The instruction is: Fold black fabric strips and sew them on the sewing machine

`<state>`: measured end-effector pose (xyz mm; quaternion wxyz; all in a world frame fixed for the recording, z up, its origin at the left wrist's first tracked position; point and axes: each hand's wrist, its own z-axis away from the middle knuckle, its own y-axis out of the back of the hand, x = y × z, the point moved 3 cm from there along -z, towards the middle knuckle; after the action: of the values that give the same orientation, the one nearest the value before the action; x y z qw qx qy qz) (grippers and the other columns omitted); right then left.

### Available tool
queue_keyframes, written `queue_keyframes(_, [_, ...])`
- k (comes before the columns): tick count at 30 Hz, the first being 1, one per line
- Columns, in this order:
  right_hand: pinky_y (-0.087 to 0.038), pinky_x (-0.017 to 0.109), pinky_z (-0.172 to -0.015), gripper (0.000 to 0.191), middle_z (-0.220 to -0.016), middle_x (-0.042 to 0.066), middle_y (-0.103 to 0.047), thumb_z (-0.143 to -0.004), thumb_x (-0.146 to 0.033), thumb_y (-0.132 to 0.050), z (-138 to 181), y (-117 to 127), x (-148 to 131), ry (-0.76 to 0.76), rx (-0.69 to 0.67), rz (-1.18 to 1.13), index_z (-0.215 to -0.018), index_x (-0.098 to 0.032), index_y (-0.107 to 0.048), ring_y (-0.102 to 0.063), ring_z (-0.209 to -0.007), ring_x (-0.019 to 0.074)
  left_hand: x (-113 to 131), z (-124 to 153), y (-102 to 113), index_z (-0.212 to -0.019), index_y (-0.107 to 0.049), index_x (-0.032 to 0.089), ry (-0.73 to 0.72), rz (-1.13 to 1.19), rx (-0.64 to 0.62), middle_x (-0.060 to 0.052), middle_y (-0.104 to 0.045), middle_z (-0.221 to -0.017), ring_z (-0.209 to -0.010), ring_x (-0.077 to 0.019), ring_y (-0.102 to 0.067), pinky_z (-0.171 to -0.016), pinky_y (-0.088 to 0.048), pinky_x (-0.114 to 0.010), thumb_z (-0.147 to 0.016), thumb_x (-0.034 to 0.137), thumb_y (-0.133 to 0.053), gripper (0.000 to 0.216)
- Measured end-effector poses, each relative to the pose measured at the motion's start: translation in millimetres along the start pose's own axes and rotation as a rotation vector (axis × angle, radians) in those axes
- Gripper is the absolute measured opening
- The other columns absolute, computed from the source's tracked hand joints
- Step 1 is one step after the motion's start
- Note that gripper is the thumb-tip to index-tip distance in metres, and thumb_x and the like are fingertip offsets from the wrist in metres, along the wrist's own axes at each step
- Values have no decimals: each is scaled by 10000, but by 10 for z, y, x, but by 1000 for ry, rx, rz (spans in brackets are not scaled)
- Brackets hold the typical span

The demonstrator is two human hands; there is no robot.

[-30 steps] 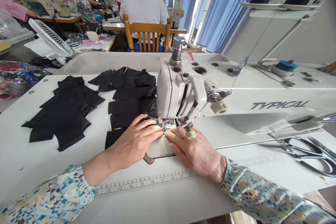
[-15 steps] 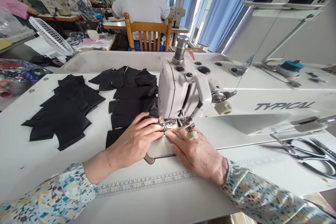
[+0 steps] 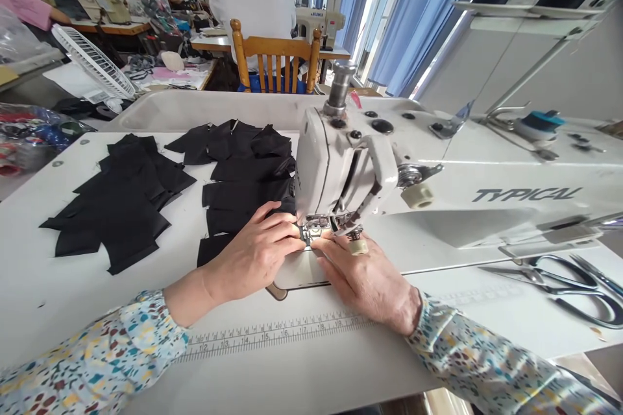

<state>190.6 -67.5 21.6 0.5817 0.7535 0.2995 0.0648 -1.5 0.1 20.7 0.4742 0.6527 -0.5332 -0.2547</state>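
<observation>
A white sewing machine [image 3: 341, 168] stands over the table, its lit needle area [image 3: 314, 233] between my two hands. My left hand [image 3: 256, 246] is at the left of the presser foot, fingers together and pressed down on a black fabric piece [image 3: 304, 233]. Only a small dark bit of that piece shows by the foot. From the right, my right hand [image 3: 367, 279] reaches in under the machine head with its fingertips at the same piece; the head partly covers these fingers. Beside my left hand lies a row of black fabric pieces [image 3: 248, 191].
More black pieces [image 3: 117, 201] are piled at the left. Scissors [image 3: 564, 282] lie at the right. A printed ruler [image 3: 272, 336] runs along the front of the table [image 3: 292, 376]. Beyond are a white fan [image 3: 95, 61], a wooden chair [image 3: 277, 48] and several people at work.
My hands stay by the presser foot with only a slight shift, and my left forearm sits a little further right. The person in white ahead has leaned left.
</observation>
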Motion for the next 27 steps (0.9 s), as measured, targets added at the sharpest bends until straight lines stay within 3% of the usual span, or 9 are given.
queue_keyframes(5, [-500, 448, -892, 266, -1116, 114, -668, -1039, -215, -443, 27, -10, -9, -27, 8, -39, -1208, -179, -645, -615, -995, 255, -37, -4, -12, -1188, -694, 194, 15, 3, -10, -42, -666, -993, -1072, -202, -593, -1192, -335, -528, -940, -40, -411, 443])
queue_keyframes(14, [-527, 425, -815, 293, -1107, 112, -628, -1008, -175, -470, 59, -18, -135, -73, -2, -61, -1238, -176, -652, -591, -939, 244, -25, 35, -42, -1068, -725, 170, 5, 57, 40, -42, -680, -1019, -1075, -197, -601, -1189, -345, -517, -894, -70, -437, 414])
queue_keyframes(27, [-545, 507, -914, 385, -1158, 141, -589, -1000, -162, -479, 71, -57, -265, -135, 26, 16, -1373, -160, -573, -531, -1059, 295, -36, 54, -35, -1084, -752, 196, 42, 102, 26, -42, -683, -1020, -1066, -199, -597, -1178, -362, -495, -907, -66, -437, 446])
